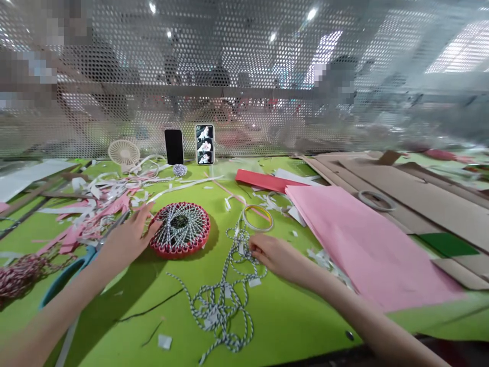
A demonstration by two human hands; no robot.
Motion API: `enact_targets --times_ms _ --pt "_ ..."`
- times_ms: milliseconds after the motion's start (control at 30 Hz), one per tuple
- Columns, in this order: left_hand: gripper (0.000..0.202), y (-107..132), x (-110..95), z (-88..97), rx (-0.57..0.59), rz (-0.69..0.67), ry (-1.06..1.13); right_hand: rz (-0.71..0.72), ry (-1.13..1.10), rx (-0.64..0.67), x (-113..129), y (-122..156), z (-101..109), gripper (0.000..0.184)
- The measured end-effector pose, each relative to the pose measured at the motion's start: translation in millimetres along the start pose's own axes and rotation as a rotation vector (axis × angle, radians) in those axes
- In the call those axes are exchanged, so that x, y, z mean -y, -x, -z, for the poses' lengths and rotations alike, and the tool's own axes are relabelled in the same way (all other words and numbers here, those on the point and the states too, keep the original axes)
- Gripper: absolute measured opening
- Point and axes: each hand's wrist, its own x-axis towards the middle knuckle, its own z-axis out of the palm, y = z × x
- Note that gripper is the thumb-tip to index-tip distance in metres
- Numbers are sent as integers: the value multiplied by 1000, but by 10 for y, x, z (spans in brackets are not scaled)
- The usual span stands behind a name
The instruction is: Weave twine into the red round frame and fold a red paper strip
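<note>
Left hand (130,239): fingers spread, open, resting against the rim of the red round loom (164,248), which sits ahead of me.
Right hand (273,255): fingers curled onto the grey-and-white twine (209,306); cannot tell if pinching.
Left edge: teal-handled scissors (76,265) under my left hand.
Right edge: pink paper sheet (362,244), just beside my right hand.
Room: green mat (114,316) between my forearms.
</note>
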Motion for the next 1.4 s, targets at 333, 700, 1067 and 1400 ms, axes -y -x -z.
enact_targets --times_ms 333,700,1067,1400 --pt "42 144 -114 300 -48 -136 400 -143 -751 -155 -249 87 349 6" --pt "50 364 -911 176 389 -355 917 157 -817 -73 523 -24 386 11" --pt "30 389 -886 247 251 -399 792 166 -577 -206 706 -65 316 12" --pt "17 393 -686 222 63 -462 583 145 -640 -45 622 -1 317 12"
